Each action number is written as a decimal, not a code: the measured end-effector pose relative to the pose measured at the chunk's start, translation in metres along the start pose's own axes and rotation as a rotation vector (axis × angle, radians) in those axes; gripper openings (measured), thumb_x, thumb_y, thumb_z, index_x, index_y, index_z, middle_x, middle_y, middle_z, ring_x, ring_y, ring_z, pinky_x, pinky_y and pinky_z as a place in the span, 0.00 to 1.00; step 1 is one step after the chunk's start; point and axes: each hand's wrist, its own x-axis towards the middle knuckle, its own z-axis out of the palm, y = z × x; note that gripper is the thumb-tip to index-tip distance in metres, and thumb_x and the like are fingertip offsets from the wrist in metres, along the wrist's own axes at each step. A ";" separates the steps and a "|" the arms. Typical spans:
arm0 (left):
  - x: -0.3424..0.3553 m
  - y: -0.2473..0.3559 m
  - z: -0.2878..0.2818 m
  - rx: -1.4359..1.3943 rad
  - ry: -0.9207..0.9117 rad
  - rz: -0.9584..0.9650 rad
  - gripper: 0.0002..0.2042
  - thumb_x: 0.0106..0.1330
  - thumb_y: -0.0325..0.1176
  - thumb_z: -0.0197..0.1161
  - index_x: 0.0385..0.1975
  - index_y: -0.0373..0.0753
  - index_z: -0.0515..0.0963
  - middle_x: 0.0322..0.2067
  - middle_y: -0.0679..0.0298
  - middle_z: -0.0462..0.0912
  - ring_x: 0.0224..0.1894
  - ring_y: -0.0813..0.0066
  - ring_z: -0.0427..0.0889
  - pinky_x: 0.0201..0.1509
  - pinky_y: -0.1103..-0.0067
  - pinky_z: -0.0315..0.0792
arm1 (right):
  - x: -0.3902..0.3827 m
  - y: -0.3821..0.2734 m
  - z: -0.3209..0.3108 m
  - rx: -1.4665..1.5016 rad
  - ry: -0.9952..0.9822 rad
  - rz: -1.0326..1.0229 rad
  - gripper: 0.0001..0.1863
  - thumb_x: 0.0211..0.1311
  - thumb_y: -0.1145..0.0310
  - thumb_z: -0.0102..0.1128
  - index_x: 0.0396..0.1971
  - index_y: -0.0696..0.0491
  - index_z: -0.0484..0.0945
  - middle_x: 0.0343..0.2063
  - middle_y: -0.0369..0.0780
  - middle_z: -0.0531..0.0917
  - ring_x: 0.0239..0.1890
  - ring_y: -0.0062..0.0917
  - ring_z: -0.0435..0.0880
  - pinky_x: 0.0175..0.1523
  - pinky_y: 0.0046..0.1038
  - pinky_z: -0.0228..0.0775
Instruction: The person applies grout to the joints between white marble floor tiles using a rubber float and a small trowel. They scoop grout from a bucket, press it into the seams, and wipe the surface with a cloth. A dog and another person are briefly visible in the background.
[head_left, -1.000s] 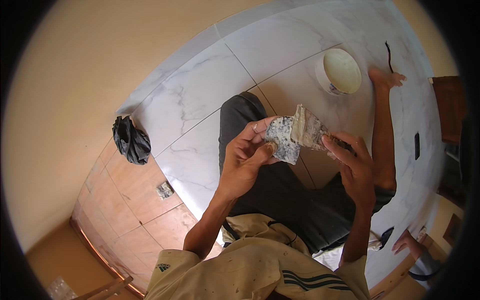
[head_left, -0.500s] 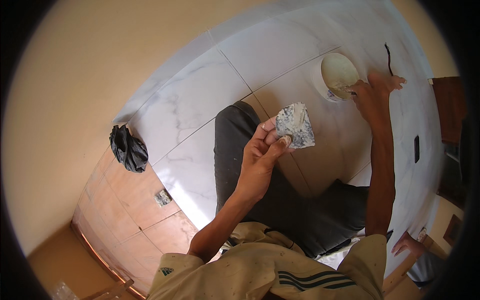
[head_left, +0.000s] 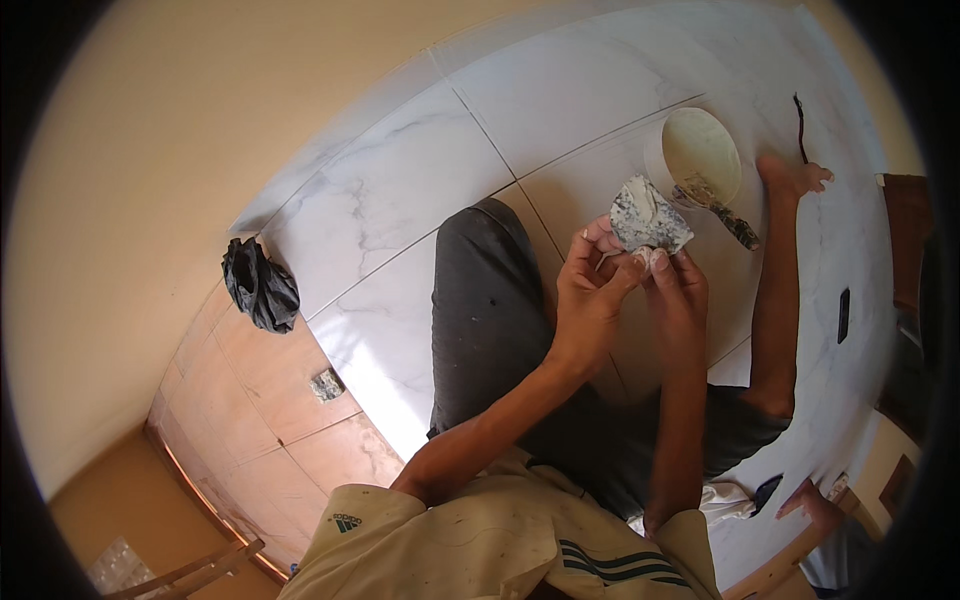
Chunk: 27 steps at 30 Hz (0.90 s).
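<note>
In front of me I hold a small speckled grey stone piece (head_left: 645,212) smeared with whitish paste. My left hand (head_left: 590,300) is closed on its left and lower edge. My right hand (head_left: 680,290) is pinched at its lower edge, with fingertips against the left thumb. Just beyond the piece stands a white bucket (head_left: 735,165) with pale paste inside. A paste-covered putty knife (head_left: 738,228) leans in it, its dark handle sticking out over the near rim.
White marbled tiles (head_left: 370,200) cover the floor, with orange tiles (head_left: 250,370) at lower left. A black plastic bag (head_left: 260,287) and another stone chip (head_left: 326,385) lie left. My bare foot (head_left: 795,178) rests right of the bucket. A dark phone-like object (head_left: 844,315) lies right; another person's hand (head_left: 812,503) shows.
My right hand has left the putty knife in the bucket and come back to the stone piece. My left hand has moved right with the piece, which is now tilted.
</note>
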 end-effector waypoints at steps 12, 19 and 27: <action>0.152 -0.042 0.036 1.272 -0.146 0.231 0.26 0.79 0.41 0.59 0.68 0.31 0.66 0.57 0.38 0.77 0.50 0.41 0.86 0.55 0.56 0.80 | -0.002 -0.078 -0.098 0.322 0.211 -0.084 0.28 0.79 0.62 0.55 0.70 0.61 0.65 0.63 0.48 0.79 0.61 0.43 0.84 0.65 0.40 0.81; 0.235 -0.092 -0.001 1.146 -0.200 0.152 0.25 0.76 0.32 0.56 0.68 0.25 0.65 0.48 0.34 0.83 0.26 0.53 0.91 0.40 0.65 0.88 | 0.035 -0.114 -0.122 0.139 0.235 -0.075 0.27 0.77 0.64 0.59 0.68 0.63 0.69 0.61 0.47 0.81 0.60 0.39 0.86 0.64 0.35 0.82; 0.234 -0.019 0.006 1.298 -0.232 0.042 0.23 0.75 0.27 0.52 0.67 0.22 0.69 0.33 0.44 0.89 0.28 0.63 0.92 0.34 0.73 0.87 | 0.100 -0.114 -0.174 0.123 0.225 -0.080 0.28 0.75 0.68 0.59 0.70 0.61 0.65 0.61 0.45 0.80 0.61 0.36 0.84 0.71 0.39 0.77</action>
